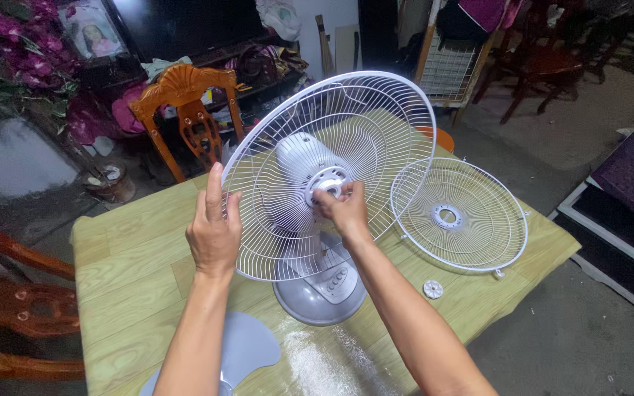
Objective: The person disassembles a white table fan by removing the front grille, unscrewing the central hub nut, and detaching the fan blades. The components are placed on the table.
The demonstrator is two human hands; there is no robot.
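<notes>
Green wood-grain table (133, 271), fan (317, 220), wooden chairs (185, 110), concrete floor (574, 345)

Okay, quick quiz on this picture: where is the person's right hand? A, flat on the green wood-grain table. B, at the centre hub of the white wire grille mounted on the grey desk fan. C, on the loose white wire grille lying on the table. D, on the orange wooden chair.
B: the right hand has its fingertips at the hub of the mounted white wire grille on the grey desk fan, while the left hand grips that grille's rim.
</notes>
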